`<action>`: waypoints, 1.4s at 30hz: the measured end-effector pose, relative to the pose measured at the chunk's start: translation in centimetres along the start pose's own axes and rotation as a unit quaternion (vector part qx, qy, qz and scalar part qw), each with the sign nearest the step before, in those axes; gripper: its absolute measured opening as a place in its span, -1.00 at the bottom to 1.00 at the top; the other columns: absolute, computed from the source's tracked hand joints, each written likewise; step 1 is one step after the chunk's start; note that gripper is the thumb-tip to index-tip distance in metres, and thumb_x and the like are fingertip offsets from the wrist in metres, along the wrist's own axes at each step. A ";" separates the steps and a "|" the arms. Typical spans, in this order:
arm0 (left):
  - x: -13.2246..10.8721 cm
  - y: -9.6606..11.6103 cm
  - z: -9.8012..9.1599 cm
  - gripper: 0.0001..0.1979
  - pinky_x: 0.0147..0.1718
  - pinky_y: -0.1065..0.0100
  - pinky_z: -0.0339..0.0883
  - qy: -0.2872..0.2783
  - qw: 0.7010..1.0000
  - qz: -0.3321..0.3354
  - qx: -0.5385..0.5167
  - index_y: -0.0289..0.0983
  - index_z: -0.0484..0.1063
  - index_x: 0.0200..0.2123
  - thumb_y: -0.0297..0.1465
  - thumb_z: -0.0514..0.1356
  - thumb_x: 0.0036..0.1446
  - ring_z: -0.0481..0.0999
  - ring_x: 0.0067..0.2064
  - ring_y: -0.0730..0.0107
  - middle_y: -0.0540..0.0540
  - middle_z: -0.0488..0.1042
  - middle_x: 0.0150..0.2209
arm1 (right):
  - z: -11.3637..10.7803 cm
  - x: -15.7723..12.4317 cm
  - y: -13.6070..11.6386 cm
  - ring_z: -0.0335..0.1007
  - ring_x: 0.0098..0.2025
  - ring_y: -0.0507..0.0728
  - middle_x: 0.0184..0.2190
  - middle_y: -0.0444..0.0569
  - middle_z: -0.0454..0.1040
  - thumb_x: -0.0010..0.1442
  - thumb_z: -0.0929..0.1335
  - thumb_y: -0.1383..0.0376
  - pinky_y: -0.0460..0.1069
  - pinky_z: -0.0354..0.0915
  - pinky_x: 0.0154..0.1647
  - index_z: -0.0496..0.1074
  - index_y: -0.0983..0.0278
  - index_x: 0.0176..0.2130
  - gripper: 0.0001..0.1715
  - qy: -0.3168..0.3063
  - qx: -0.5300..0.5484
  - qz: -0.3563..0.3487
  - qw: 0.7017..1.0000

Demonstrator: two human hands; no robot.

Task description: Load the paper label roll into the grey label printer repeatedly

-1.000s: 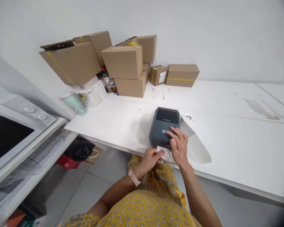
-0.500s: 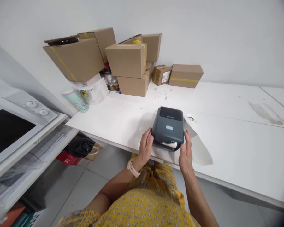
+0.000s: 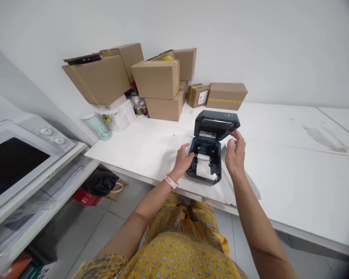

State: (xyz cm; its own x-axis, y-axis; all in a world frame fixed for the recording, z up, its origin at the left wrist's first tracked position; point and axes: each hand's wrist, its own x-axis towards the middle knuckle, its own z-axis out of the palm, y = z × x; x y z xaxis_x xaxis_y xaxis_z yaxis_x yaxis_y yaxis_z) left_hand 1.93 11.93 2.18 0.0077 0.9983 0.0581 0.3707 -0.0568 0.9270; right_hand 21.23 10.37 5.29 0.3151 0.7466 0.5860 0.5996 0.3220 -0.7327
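Observation:
A dark label printer (image 3: 218, 172) sits near the front edge of the white table, with its hinged lid (image 3: 216, 116) tilted up and back. Inside the base lies a white paper roll (image 3: 204, 167), a strip of it reaching the front rim. My left hand (image 3: 184, 159) is at the base's left side, thumb against the rim and fingers apart. At the lid's right corner, my right hand (image 3: 235, 153) has its fingertips on the edge, fingers curled; the exact contact is partly hidden. A pale sheet (image 3: 251, 186) lies partly behind my right forearm.
Cardboard boxes (image 3: 157, 79) are stacked at the back left, with two smaller ones, including a long box (image 3: 227, 95), against the wall. A mint tumbler (image 3: 95, 126) stands at the table's left end. A microwave (image 3: 23, 155) is on the shelf at far left.
The printer's lid has swung up and back, showing the paper roll inside. My right hand has moved from the printer's side up to the lid; my left stays on the left side.

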 end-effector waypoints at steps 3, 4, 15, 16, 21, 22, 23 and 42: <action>2.1 0.1 0.5 -0.34 0.20 0.14 0.20 -0.059 0.995 -0.031 0.069 -0.27 0.14 0.29 -0.36 0.16 0.11 0.30 0.28 0.05 -0.28 0.28 0.30 | 0.4 2.8 0.3 0.21 0.23 0.23 0.18 0.10 0.37 0.38 0.15 0.02 0.23 0.17 0.22 0.20 0.20 0.28 -0.40 0.006 -0.029 -0.012 0.999; 2.6 0.3 0.7 -0.31 0.18 0.14 0.23 -0.077 0.992 -0.036 0.090 -0.26 0.12 0.30 -0.36 0.17 0.09 0.34 0.25 0.03 -0.27 0.32 0.28 | 0.6 3.5 0.4 0.23 0.21 0.24 0.16 0.11 0.39 0.36 0.16 0.03 0.22 0.19 0.20 0.23 0.22 0.26 -0.41 0.002 -0.055 -0.018 0.998; 2.5 0.5 1.3 -0.32 0.02 0.22 0.33 -0.063 0.983 -0.008 0.174 -0.20 0.18 0.27 -0.38 0.18 0.05 0.50 0.09 0.08 -0.16 0.52 0.09 | 4.3 4.5 0.7 0.50 -0.01 0.25 -0.17 0.03 0.64 0.12 0.31 0.33 0.15 0.12 0.23 0.60 0.18 -0.15 -0.66 -0.541 -0.320 -0.153 0.763; 2.5 0.4 1.3 -0.34 0.02 0.23 0.34 -0.059 0.983 -0.008 0.175 -0.19 0.20 0.26 -0.38 0.19 0.05 0.51 0.08 0.09 -0.15 0.53 0.07 | 4.7 4.4 0.8 0.50 -0.02 0.26 -0.17 0.04 0.64 0.11 0.32 0.33 0.17 0.11 0.24 0.61 0.19 -0.15 -0.66 -0.561 -0.322 -0.153 0.747; 2.5 0.4 1.4 -0.37 0.04 0.21 0.34 -0.058 0.980 -0.003 0.191 -0.20 0.23 0.26 -0.43 0.16 0.08 0.52 0.08 0.08 -0.16 0.53 0.07 | 5.6 4.8 0.6 0.48 0.02 0.33 -0.14 0.12 0.62 0.08 0.33 0.33 0.23 0.07 0.27 0.58 0.24 -0.10 -0.62 -0.610 -0.318 -0.144 0.711; 2.5 0.4 1.3 -0.37 0.06 0.20 0.33 -0.060 0.979 0.001 0.194 -0.21 0.23 0.27 -0.45 0.14 0.08 0.51 0.09 0.08 -0.17 0.52 0.09 | 5.5 4.9 0.5 0.47 0.04 0.34 -0.12 0.13 0.62 0.07 0.33 0.32 0.24 0.08 0.26 0.57 0.25 -0.09 -0.60 -0.615 -0.312 -0.141 0.711; 2.6 0.3 1.3 -0.36 0.08 0.19 0.32 -0.061 0.979 0.004 0.195 -0.21 0.23 0.27 -0.48 0.11 0.08 0.50 0.10 0.07 -0.16 0.51 0.11 | 5.3 5.1 0.3 0.46 0.05 0.36 -0.11 0.13 0.61 0.06 0.34 0.31 0.24 0.10 0.24 0.57 0.25 -0.08 -0.59 -0.619 -0.304 -0.138 0.711; 2.8 -0.1 1.5 -0.35 0.14 0.12 0.30 -0.057 0.977 0.001 0.205 -0.15 0.22 0.30 -0.52 0.05 0.11 0.48 0.13 0.09 -0.09 0.50 0.13 | -15.5 0.4 11.9 0.47 -0.28 0.21 -0.21 0.10 0.54 -0.20 0.55 0.06 0.11 0.38 -0.27 0.41 0.11 -0.21 -0.46 -0.144 0.056 0.299 0.942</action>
State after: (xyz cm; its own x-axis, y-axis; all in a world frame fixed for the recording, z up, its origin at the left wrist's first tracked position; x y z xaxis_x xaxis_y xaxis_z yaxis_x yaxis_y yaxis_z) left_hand 3.28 14.74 1.72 0.1031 0.9947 -0.0030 0.7113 -0.0717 0.6992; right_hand 39.91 5.43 2.17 0.3488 0.9359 -0.0486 0.2923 -0.1579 -0.9432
